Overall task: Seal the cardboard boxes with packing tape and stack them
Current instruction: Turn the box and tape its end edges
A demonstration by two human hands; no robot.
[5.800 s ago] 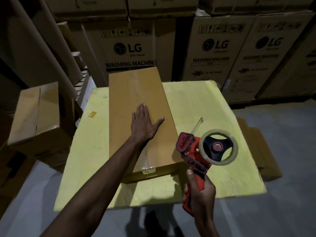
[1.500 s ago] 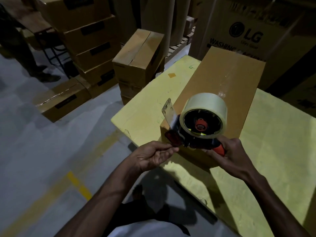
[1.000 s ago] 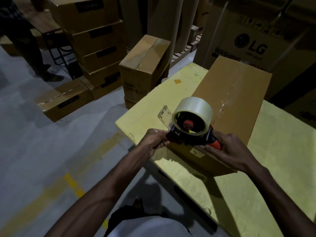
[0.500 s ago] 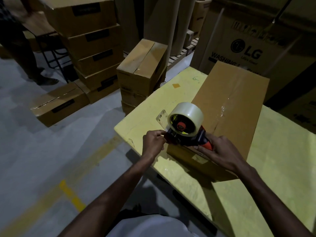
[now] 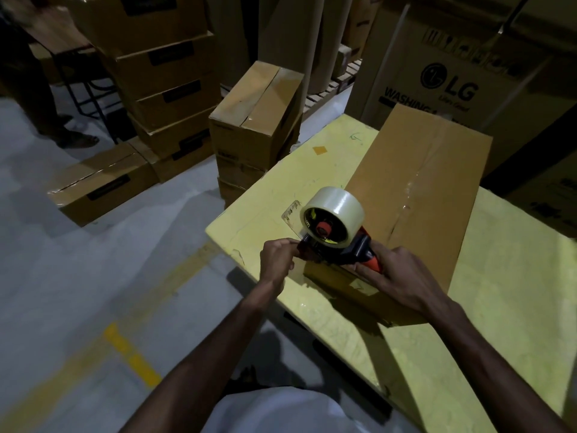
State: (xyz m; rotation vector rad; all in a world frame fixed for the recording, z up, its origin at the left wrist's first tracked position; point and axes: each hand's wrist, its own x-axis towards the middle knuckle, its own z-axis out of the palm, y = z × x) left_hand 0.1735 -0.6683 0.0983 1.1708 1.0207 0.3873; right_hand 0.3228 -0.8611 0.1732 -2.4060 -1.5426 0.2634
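A long flat cardboard box (image 5: pixel 418 195) lies on the yellow table (image 5: pixel 505 292), with clear tape along its top seam. A red and black tape dispenser (image 5: pixel 338 242) carrying a clear tape roll (image 5: pixel 337 210) sits at the box's near left corner. My right hand (image 5: pixel 396 279) grips the dispenser's orange handle. My left hand (image 5: pixel 276 260) pinches the dispenser's front end, where a loose tape tab sticks up. A stack of similar boxes (image 5: pixel 253 126) stands on the floor left of the table.
More stacked boxes (image 5: pixel 162 85) and one low box (image 5: pixel 100 182) stand on the grey floor at left. Large LG washing machine cartons (image 5: pixel 449 76) rise behind the table. A person's legs (image 5: pixel 37 89) are at far left. Yellow floor lines (image 5: pixel 131 354) run below.
The dispenser has come down from in front of me to the box's near left corner. My left hand moved from below it to pinch its front end.
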